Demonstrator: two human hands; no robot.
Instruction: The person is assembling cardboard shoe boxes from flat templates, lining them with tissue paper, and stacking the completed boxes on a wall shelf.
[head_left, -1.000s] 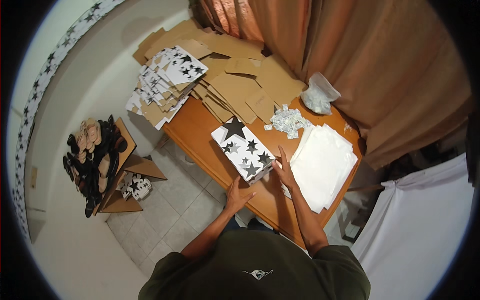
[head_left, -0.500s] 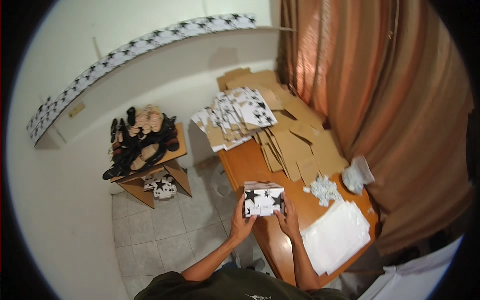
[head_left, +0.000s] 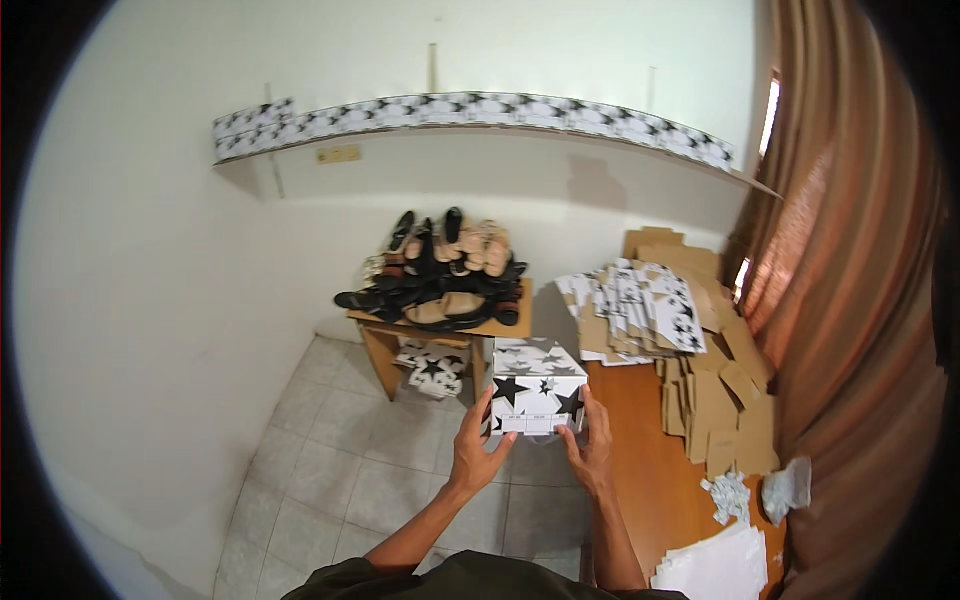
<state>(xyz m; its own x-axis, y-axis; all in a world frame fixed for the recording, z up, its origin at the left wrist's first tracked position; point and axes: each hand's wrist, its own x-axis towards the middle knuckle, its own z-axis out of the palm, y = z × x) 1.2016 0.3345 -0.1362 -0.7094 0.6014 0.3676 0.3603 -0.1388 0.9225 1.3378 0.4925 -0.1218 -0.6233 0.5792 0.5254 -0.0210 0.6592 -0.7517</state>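
Two hands: both on one star-print box (head_left: 538, 398), held up in the air in front of the chest, over the tiled floor (head_left: 350, 480) and just left of the wooden table (head_left: 650, 470).
Left hand (head_left: 478, 450): palm against the box's left end, fingers spread and pressed on it, thumb reaching up the near face. Grasping, not clenched.
Right hand (head_left: 590, 448): mirrors it on the right end, fingers wrapped around the lower corner. Also grasping.
Box: closed, white with black and grey stars, lid side tilted slightly away, plain label panel facing the person. Looks fully assembled.
Grip advice: my read, it's thin card, so squeeze from the ends only enough to carry. Keep pressure on the corners, where the folds are stiffest, not mid-panel. Keep it level so the lid doesn't slide.
Small table (head_left: 440, 325): ahead, against the wall, piled with sandals and shoes (head_left: 445, 270). More star-print card sits under it.
Flat box blanks (head_left: 640, 310): stack of printed ones on the far end of the wooden table, plain brown cardboard pieces (head_left: 720, 400) beside them.
Near right: crumpled paper bits (head_left: 730, 495), a small clear bag (head_left: 788, 488), a stack of white sheets (head_left: 715, 570).
Shelf (head_left: 480, 110): long row of star-print boxes along the wall, up high.
Risk: my guess, a one-sided squeeze would dent the end wall.
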